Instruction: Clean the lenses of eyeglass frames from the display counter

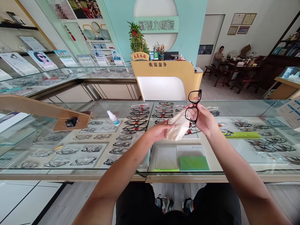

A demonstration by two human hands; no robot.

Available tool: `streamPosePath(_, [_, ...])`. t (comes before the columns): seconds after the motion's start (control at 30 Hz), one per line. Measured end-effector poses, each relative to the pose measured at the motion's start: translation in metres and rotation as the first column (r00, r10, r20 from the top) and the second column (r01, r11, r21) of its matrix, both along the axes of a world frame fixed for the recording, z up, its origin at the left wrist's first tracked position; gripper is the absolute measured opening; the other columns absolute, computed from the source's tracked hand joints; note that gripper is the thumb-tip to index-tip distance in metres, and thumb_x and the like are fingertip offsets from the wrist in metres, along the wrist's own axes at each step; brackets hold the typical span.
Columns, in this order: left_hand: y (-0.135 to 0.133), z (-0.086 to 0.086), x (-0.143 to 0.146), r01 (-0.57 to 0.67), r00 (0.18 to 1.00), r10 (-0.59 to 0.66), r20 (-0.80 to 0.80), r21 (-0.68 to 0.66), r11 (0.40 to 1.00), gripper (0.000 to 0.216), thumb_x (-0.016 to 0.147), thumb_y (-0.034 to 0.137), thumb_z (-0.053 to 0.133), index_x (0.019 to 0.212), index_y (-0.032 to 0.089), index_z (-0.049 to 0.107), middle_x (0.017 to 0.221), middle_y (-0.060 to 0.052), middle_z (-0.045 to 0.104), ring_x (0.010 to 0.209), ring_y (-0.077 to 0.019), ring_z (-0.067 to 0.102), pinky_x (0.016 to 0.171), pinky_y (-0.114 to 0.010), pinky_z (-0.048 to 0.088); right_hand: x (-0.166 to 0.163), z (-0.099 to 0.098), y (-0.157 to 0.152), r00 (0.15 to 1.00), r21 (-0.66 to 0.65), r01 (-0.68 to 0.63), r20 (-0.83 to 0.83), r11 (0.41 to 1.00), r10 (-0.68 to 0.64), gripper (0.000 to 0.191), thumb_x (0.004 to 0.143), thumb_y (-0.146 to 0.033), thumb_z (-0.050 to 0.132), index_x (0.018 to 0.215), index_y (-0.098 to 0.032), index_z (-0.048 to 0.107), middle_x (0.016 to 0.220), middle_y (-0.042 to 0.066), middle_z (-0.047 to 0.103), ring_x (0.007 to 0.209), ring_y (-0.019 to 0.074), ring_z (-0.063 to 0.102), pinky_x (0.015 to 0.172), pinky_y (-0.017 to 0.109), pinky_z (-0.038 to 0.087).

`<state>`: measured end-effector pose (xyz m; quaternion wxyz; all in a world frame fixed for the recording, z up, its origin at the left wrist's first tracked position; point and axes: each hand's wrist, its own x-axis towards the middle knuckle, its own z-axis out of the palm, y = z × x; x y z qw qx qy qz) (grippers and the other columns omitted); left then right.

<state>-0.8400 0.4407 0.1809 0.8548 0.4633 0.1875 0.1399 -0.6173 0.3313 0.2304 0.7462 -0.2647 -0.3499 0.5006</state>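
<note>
A pair of black-framed eyeglasses (195,120) is held up above the glass counter, its two lenses one above the other. My right hand (206,118) pinches the frame near the bridge. A cream cleaning cloth (178,128) hangs from my left hand (160,131), with its upper end against the lower lens. The fingers of my left hand are closed round the cloth and partly hidden by it. Left of both hands, a small white spray bottle (113,117) with a blue label stands on the counter.
The glass display counter (150,173) holds several rows of spectacle frames. Below my hands lie a white box (166,158) and a green rectangle (194,163). A wooden stand (70,117) juts in at left. Beyond are a cashier desk (161,70) and a seated person (218,55).
</note>
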Motion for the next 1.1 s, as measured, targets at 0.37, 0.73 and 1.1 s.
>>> streamPosePath(0.37, [-0.006, 0.020, 0.003, 0.009, 0.941, 0.008, 0.337, -0.049, 0.999, 0.058, 0.083, 0.036, 0.079, 0.134, 0.009, 0.076, 0.134, -0.018, 0.080, 0.120, -0.0321, 0.075, 0.098, -0.037, 0.056, 0.000, 0.001, 0.000, 0.996, 0.004, 0.056, -0.070, 0.998, -0.056, 0.024, 0.082, -0.035, 0.097, 0.089, -0.023, 0.077, 0.103, 0.004, 0.084, 0.099, 0.0167, 0.080, 0.083, 0.023, 0.068])
streamPosePath(0.73, [-0.006, 0.016, 0.012, -0.424, 0.836, 0.449, 0.316, -0.146, 0.894, 0.044, 0.072, 0.006, 0.093, 0.112, 0.019, 0.078, 0.110, -0.003, 0.084, 0.107, -0.0205, 0.079, 0.101, -0.033, 0.061, -0.006, -0.004, 0.004, 0.994, -0.010, 0.101, -0.036, 0.995, -0.101, 0.023, 0.081, -0.037, 0.097, 0.088, -0.026, 0.077, 0.105, 0.001, 0.085, 0.090, 0.0160, 0.077, 0.066, 0.025, 0.061])
streamPosePath(1.1, [0.000, 0.037, -0.010, -0.544, 0.830, 0.529, 0.179, 0.045, 0.838, 0.046, 0.062, 0.041, 0.103, 0.090, 0.018, 0.076, 0.080, 0.000, 0.072, 0.073, -0.0160, 0.066, 0.069, -0.028, 0.052, -0.018, 0.001, -0.009, 0.991, -0.113, -0.032, 0.123, 0.993, 0.046, 0.032, 0.077, -0.042, 0.099, 0.082, -0.024, 0.074, 0.102, 0.005, 0.084, 0.094, 0.0187, 0.076, 0.081, 0.029, 0.060])
